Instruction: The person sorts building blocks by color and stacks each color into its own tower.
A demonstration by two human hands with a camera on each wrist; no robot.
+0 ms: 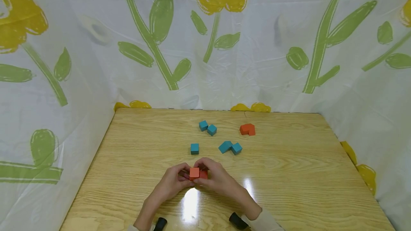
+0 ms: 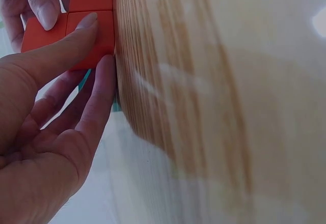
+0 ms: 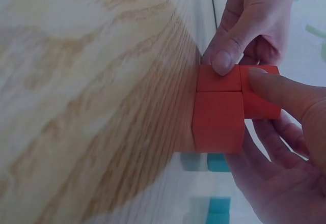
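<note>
Black cylindrical wrist-worn fitting (image 1: 238, 220) nearest, beside pale right sleeve (image 1: 262, 222) | red matte L-shaped block of three cubes (image 1: 196, 173) on glossy wood-grained table (image 1: 305, 174), between left hand (image 1: 171, 183) and right hand (image 1: 217, 176), equally near | base (image 3: 219, 124) runs left–right, third cube (image 1: 194, 172) atop left end | both hands pinch it, thumbs on near faces | no readable brands, labels or writing

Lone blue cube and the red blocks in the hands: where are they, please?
Lone blue cube (image 1: 194, 148), head view: top face.
Held red blocks (image 1: 194, 173), head view: left block's top face.
</note>
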